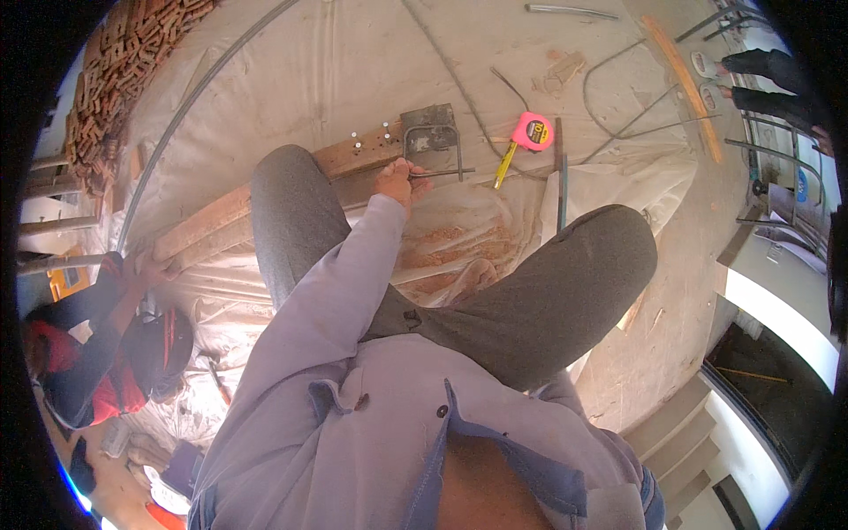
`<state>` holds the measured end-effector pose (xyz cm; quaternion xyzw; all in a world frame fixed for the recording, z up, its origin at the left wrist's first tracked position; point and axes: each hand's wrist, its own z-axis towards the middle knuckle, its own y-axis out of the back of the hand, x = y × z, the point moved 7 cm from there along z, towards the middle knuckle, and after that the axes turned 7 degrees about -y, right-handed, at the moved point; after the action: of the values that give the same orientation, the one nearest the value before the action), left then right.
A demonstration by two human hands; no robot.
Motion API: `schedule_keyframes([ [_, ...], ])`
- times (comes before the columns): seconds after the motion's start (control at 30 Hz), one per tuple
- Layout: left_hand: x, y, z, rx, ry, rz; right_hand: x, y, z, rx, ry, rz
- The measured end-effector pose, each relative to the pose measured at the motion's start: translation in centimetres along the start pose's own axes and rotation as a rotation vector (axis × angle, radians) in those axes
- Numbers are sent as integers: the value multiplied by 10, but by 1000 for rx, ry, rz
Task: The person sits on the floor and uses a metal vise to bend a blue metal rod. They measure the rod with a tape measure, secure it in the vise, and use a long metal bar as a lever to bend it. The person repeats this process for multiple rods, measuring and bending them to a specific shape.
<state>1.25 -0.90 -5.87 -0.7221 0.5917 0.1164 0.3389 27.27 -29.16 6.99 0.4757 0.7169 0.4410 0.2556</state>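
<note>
One left hand (pixel 403 184) holds one bent rod (pixel 459 152). I see one pink tape measure (pixel 533 130) and one dark plate (pixel 437 115). There are four small pegs (pixel 387 137). I count one orange wood strip (pixel 685 86) and one short grey tube (pixel 572 11). Two light shoes (pixel 710 95) go with two dark legs (pixel 767 63). One big heap of reddish bits (pixel 132 79) has too many pieces to count.

Rod (pixel 446 171) of matt metal, beam (pixel 210 217) of rough wood, tape measure (pixel 533 132) of smooth plastic.
</note>
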Motion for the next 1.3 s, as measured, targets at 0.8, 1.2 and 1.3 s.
schedule_keyframes([
  [0.8, -168, -62, -111, 472, -632, -336, 296, 152, -81, 280, 718, 871],
  [1.2, -209, -37, -195, 642, -1595, 749, 321, 68, -62, 1148, 378, 1385],
  [1.3, -200, -43, -191, 657, -1531, 689, 315, 64, -54, 953, 429, 1379],
])
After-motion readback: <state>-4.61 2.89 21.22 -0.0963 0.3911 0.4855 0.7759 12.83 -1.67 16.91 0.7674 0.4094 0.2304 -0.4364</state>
